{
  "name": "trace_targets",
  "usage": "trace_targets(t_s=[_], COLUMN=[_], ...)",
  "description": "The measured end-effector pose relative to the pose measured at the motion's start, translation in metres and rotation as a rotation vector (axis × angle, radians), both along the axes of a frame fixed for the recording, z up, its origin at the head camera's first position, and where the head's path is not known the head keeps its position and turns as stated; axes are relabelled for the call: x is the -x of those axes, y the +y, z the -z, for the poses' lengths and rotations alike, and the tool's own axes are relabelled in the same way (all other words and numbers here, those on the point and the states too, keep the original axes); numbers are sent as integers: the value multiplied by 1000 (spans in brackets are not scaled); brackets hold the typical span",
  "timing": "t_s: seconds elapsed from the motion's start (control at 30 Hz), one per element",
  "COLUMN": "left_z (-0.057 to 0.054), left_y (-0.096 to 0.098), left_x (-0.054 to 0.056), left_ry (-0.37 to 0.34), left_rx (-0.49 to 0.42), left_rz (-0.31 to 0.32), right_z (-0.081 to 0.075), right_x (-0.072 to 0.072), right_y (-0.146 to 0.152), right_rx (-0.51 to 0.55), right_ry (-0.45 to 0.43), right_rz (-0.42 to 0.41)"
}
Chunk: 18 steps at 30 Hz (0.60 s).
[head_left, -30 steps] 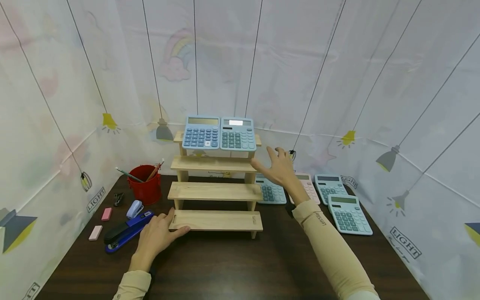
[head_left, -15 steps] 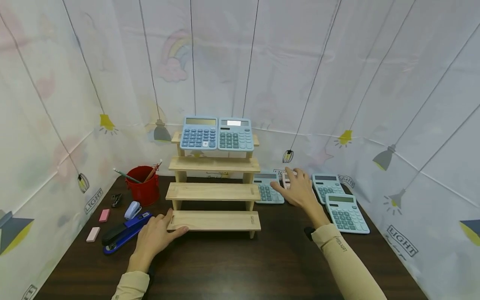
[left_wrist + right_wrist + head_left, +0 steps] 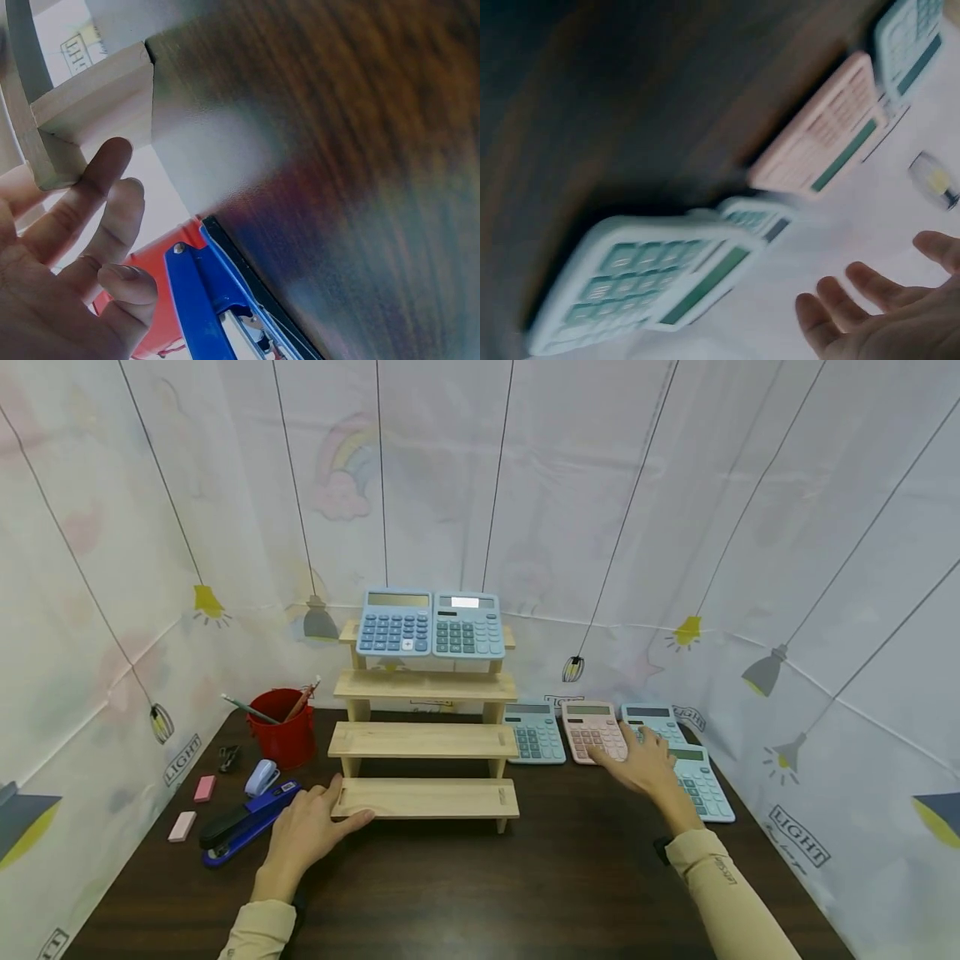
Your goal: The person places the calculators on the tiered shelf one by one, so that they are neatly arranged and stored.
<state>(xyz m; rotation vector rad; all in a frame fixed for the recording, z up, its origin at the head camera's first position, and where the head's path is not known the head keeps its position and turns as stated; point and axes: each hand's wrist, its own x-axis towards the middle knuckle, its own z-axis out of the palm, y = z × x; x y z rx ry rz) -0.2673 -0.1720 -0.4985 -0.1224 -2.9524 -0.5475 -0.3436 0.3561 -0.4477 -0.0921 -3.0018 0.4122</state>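
Observation:
At the lower left end of the tiered wooden display stand (image 3: 423,799), my left hand (image 3: 303,835) holds the corner of the lowest shelf, thumb along its front edge and index finger at its end. In the left wrist view its other fingers (image 3: 120,217) are loosely bent beside the board. My right hand (image 3: 645,768) hovers with spread fingers over the calculators at right, holding nothing. Nearest to it are a pink calculator (image 3: 587,722), a pale green calculator (image 3: 708,793) and another (image 3: 651,714) behind, partly covered. Two blue calculators (image 3: 395,622) lean side by side on the top shelf.
Beside the stand's right leg lies one more pale green calculator (image 3: 536,735). To the left are a red bucket (image 3: 288,739) with pencils, a blue stapler (image 3: 247,827), a small light blue stapler (image 3: 262,777), a black clip (image 3: 228,758) and two erasers (image 3: 204,788).
My right hand has moved down and to the right, from beside the upper shelves to over the calculators on the table. The pink calculator has come into fuller view. My left hand stays put.

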Motion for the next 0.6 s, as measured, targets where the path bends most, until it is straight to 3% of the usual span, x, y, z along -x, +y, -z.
trace_targets(t_s=[0.6], left_z=[2], left_y=[1], left_x=[-1], left_ry=[9], left_rx=[-12], left_rz=[4], right_z=[14], right_x=[-31], right_y=[88], right_rx=[-6], right_ry=[-280], right_rz=[157])
